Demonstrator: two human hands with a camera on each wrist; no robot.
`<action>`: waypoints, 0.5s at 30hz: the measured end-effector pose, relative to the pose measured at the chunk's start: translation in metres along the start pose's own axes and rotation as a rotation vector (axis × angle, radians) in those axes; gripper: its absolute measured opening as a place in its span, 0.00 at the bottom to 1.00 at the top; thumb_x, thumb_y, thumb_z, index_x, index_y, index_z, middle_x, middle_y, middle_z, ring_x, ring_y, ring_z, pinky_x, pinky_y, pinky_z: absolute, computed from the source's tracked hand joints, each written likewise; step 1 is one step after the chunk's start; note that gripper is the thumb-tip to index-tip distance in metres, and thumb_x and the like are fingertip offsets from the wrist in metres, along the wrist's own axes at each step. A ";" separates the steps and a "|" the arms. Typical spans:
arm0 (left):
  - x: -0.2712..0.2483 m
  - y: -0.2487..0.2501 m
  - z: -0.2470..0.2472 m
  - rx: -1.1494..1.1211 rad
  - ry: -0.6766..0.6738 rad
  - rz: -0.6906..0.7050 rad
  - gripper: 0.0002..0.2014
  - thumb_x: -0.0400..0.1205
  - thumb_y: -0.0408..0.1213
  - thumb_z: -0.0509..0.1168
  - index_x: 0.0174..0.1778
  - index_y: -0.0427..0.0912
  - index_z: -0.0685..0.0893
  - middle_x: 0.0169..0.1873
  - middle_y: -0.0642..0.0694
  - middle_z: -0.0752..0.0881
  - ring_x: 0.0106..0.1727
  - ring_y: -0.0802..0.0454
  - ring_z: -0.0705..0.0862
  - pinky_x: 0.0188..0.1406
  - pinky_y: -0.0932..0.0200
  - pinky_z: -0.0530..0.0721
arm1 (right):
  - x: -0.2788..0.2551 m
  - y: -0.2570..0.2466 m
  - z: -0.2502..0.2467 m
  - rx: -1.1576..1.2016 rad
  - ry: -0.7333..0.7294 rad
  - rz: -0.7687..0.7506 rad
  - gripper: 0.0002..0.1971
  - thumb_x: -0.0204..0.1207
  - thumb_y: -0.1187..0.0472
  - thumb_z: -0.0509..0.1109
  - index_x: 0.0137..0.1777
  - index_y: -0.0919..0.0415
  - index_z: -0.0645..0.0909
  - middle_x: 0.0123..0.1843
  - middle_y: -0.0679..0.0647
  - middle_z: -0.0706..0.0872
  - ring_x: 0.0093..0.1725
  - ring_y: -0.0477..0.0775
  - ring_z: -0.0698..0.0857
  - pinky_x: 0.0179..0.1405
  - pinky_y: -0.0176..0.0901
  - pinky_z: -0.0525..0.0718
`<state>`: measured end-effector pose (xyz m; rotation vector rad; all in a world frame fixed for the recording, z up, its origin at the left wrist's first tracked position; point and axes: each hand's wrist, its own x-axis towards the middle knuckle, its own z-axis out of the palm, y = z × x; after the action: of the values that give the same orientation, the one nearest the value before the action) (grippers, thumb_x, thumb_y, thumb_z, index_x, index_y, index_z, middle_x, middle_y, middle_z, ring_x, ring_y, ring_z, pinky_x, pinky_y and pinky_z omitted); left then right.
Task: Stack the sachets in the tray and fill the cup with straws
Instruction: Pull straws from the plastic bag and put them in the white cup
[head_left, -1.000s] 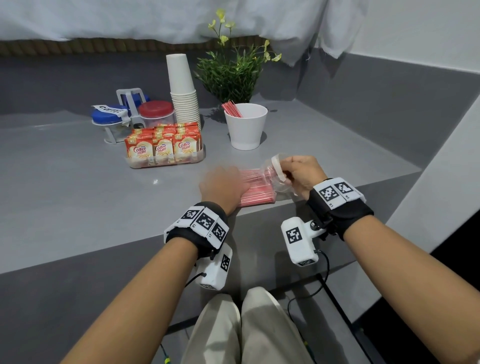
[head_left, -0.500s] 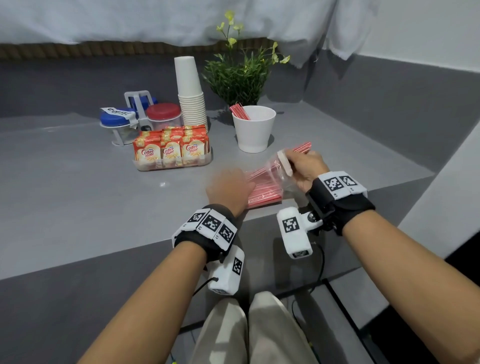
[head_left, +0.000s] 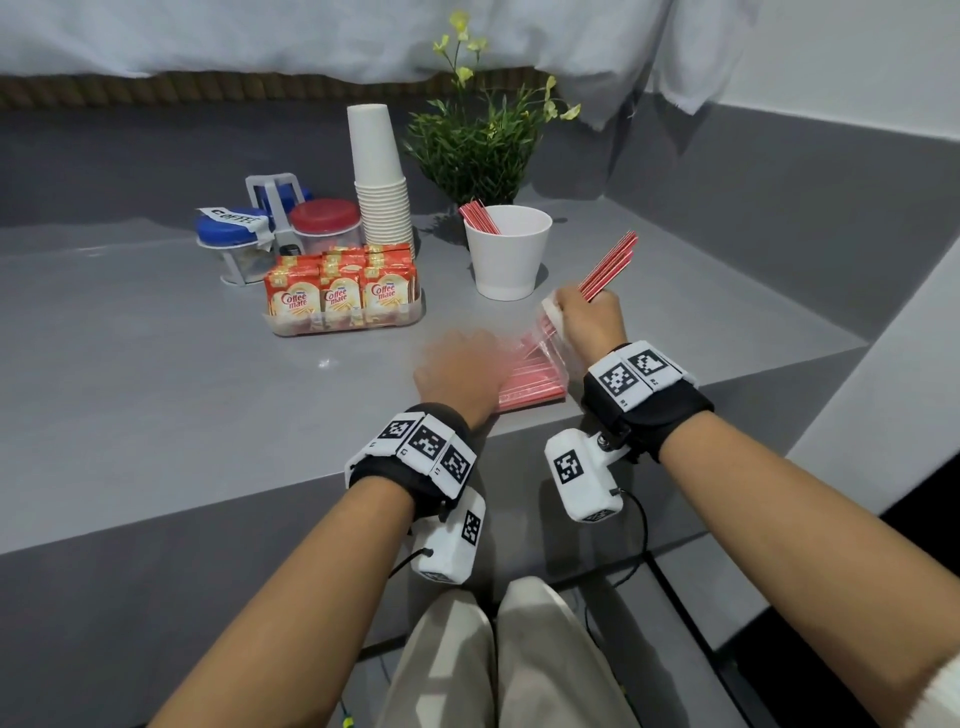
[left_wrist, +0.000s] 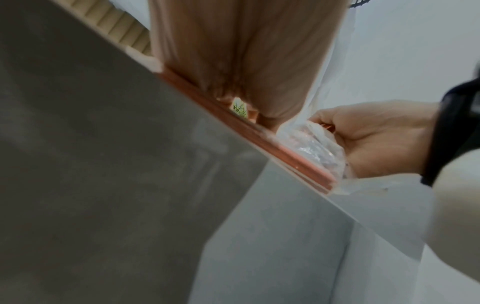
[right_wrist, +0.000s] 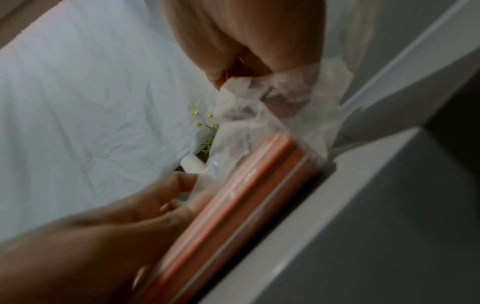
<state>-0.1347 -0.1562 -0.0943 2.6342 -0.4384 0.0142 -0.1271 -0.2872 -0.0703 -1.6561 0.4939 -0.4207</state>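
Note:
A clear plastic bag of red straws (head_left: 530, 376) lies at the table's front edge. My left hand (head_left: 457, 369) grips the bag from above and holds it down; the right wrist view shows this hand's fingers (right_wrist: 179, 185) and thumb round the pack (right_wrist: 246, 195). My right hand (head_left: 587, 317) grips a bundle of red straws (head_left: 610, 262) that sticks up out of the bag's mouth, just right of the white cup (head_left: 509, 260). A few straws (head_left: 478, 215) lean inside the cup. Orange sachets (head_left: 337, 296) stand packed in the clear tray (head_left: 291, 330).
A tall stack of paper cups (head_left: 379, 187), a potted plant (head_left: 478, 150) and two lidded jars (head_left: 322, 223) in a rack stand behind the tray and cup. A grey wall runs along the back and right side. My knees (head_left: 493, 649) are below the table edge.
My right hand has drawn the straw bundle up and out of the bag, rightward and toward the cup. The left hand has stayed on the bag.

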 end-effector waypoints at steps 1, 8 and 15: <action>-0.001 0.000 0.000 -0.014 -0.005 0.016 0.18 0.84 0.45 0.55 0.71 0.49 0.67 0.67 0.42 0.69 0.71 0.42 0.65 0.69 0.45 0.64 | 0.001 -0.002 -0.004 0.026 0.018 -0.013 0.09 0.74 0.59 0.62 0.32 0.57 0.72 0.32 0.55 0.79 0.36 0.58 0.79 0.42 0.48 0.78; 0.002 -0.002 0.000 0.055 -0.089 0.063 0.21 0.84 0.50 0.54 0.74 0.57 0.67 0.73 0.45 0.63 0.77 0.44 0.57 0.75 0.39 0.58 | 0.015 -0.018 -0.021 0.260 0.105 -0.228 0.15 0.83 0.53 0.58 0.34 0.56 0.67 0.24 0.52 0.69 0.21 0.50 0.70 0.23 0.39 0.76; 0.010 -0.002 -0.001 0.143 -0.215 0.039 0.25 0.84 0.53 0.51 0.79 0.60 0.57 0.82 0.49 0.51 0.82 0.40 0.46 0.77 0.32 0.51 | 0.021 0.000 -0.020 -0.010 0.039 -0.282 0.16 0.77 0.57 0.67 0.28 0.55 0.69 0.24 0.52 0.74 0.24 0.50 0.74 0.33 0.47 0.79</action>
<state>-0.1246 -0.1578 -0.0936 2.7789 -0.5801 -0.2363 -0.1200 -0.3156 -0.0675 -1.7363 0.2912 -0.6589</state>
